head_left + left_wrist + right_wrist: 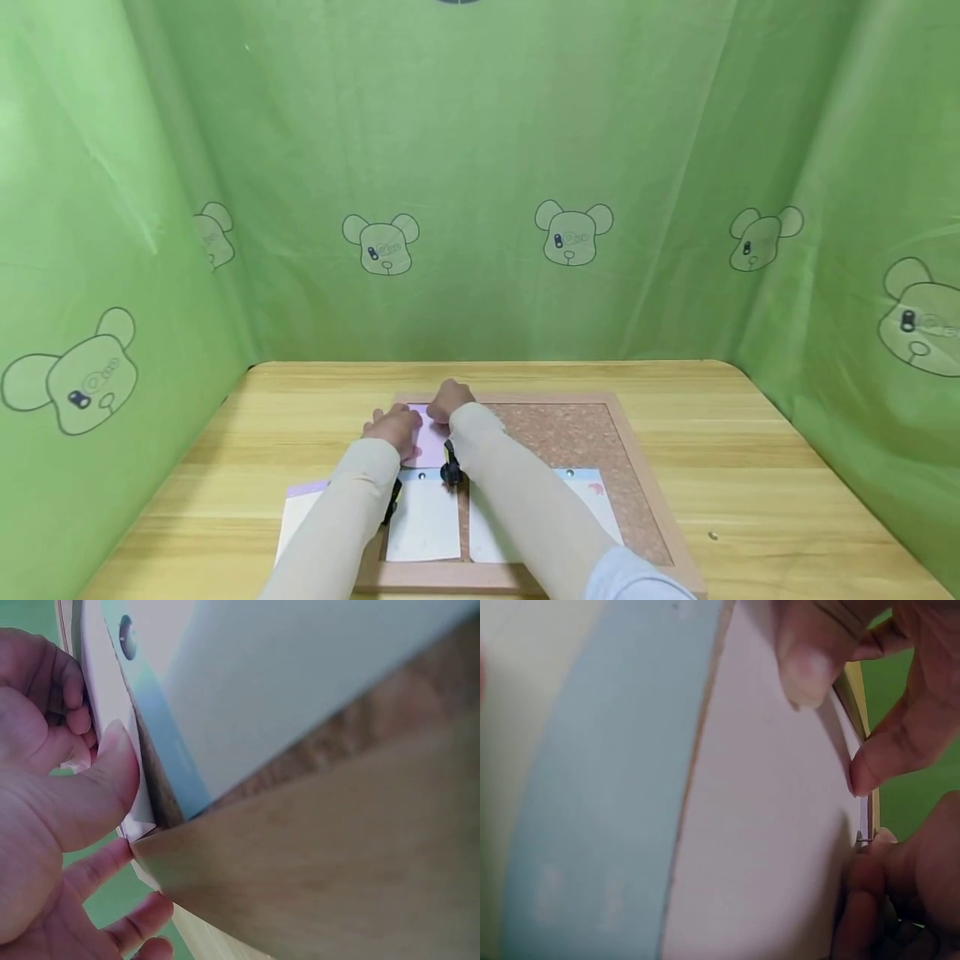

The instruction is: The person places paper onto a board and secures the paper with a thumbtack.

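A pink-lilac paper sheet [427, 450] lies at the upper left of a wood-framed corkboard [562, 429]. My left hand [395, 429] rests on the sheet's left side. In the left wrist view its thumb [116, 769] presses flat on the paper and its other fingers spread over the frame edge. At the sheet's top edge, my right hand [450, 402] pinches a small metal thumbtack [865, 838], mostly covered by the fingertips. Below, two white sheets with blue top strips, a left one [423, 525] and a right one [592, 492], are tacked to the cork.
Another white sheet with a purple strip [300, 510] lies left of the board, partly behind the left sleeve. A small metal piece [712, 535] lies on the wooden table [787, 500] to the right. Green curtains [480, 167] enclose the table.
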Available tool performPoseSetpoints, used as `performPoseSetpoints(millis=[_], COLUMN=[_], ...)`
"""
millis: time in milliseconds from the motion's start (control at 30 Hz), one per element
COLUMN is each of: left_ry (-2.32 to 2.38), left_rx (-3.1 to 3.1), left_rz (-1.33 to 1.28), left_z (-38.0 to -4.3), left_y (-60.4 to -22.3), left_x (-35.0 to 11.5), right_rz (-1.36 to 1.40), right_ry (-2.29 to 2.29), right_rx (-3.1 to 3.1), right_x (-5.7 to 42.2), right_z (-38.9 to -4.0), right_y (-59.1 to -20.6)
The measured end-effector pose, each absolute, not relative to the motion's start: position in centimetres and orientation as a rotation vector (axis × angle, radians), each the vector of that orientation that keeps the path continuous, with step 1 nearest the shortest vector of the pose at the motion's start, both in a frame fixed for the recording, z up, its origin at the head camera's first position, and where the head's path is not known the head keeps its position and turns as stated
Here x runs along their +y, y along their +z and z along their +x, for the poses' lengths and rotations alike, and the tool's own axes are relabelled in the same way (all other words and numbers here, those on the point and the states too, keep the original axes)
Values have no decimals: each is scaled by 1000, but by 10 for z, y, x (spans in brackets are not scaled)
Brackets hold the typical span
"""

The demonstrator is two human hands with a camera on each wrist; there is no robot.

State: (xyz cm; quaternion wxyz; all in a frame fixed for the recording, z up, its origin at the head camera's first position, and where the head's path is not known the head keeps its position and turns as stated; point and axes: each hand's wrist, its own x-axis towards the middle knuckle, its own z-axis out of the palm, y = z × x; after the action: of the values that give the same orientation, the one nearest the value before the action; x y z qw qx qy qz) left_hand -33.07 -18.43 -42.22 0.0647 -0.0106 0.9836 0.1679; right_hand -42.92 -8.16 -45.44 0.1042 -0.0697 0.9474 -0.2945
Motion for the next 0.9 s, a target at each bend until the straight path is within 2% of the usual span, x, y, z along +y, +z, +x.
performPoseSetpoints(millis=[900], left_ry=[474], left_rx=[2987], left_rz=[5], left_z=[-336], left_y=[-428], left_x=[-186], right_rz=[-238], right_ry=[-782], right_rx=[2790], right_x=[-87], right_z=[-433], right_y=[-454])
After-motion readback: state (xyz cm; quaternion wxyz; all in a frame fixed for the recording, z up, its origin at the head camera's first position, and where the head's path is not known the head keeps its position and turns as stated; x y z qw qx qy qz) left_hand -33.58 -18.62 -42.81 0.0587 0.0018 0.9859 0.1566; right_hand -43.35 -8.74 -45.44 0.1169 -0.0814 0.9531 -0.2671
